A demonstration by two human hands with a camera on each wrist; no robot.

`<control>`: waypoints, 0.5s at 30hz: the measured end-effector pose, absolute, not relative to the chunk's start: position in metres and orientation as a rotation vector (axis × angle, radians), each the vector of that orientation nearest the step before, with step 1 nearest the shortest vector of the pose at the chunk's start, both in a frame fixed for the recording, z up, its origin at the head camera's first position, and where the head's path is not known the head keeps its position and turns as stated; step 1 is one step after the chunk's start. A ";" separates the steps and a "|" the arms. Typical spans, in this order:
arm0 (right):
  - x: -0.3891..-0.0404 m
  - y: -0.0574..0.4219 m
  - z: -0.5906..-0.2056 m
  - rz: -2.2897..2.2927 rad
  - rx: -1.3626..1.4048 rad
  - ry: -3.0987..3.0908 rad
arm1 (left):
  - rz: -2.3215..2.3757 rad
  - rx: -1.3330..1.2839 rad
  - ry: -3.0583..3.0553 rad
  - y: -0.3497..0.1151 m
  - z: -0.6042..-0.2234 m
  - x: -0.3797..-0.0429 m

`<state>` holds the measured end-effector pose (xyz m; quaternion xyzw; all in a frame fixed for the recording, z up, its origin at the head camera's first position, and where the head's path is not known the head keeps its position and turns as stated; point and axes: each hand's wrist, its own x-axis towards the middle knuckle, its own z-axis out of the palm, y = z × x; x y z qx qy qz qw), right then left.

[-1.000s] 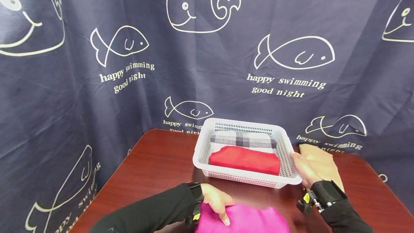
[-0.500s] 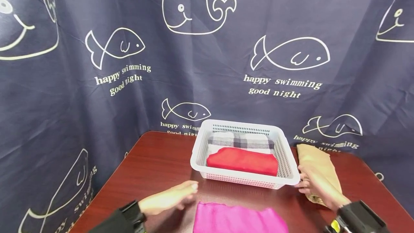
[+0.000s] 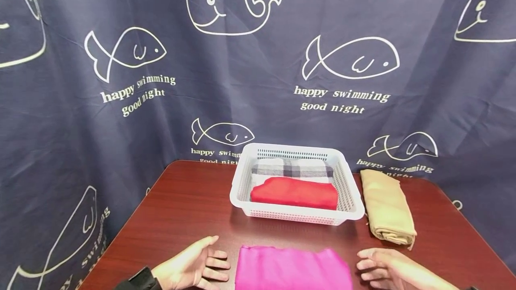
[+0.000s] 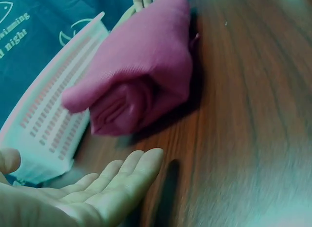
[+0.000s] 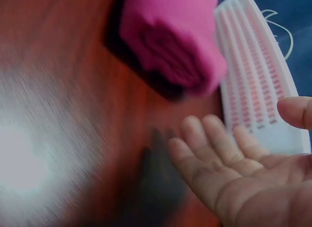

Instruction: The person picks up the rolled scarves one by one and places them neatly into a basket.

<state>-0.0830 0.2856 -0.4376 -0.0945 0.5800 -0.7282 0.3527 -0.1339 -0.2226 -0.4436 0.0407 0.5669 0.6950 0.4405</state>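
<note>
- Two bare hands sit at the near side of the worktop [image 3: 181, 209], palms turned inward, with a magenta folded cloth [image 3: 292, 270] between them.
- The left hand [image 3: 189, 266] is just left of that cloth and apart from it; its fingers [image 4: 139, 178] are extended and slightly spread.
- The right hand [image 3: 393, 267] is just right of the cloth, also apart from it, with its fingers [image 5: 200, 166] loosely extended.
- Both hands seem to hover over the worktop, though blur in the wrist views makes that hard to confirm.
- The magenta folded cloth lies on the wood, near side, its rolled layers showing at both ends; the lower edge of the head view cuts it off.
- Beyond it, with a strip of wood between, stands a white perforated plastic basket [image 3: 292, 215].
- Inside the basket, a red folded cloth [image 3: 296, 193] lies in front of a grey-and-white checked cloth [image 3: 292, 169].
- Right of the basket, just beside it, lies a beige folded cloth [image 3: 387, 205].
- Behind everything hangs a dark blue curtain [image 3: 242, 79] printed with white whales, fish and lettering.
</note>
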 end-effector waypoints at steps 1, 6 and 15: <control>-0.082 0.284 -0.439 -1.869 -0.231 1.494 | 1.720 0.110 1.386 -0.221 -0.444 -0.134; -0.077 0.275 -0.447 -1.810 -0.200 1.564 | 1.703 0.136 1.333 -0.210 -0.444 -0.130; -0.075 0.258 -0.452 -1.815 -0.086 1.573 | 1.669 0.148 1.417 -0.195 -0.445 -0.125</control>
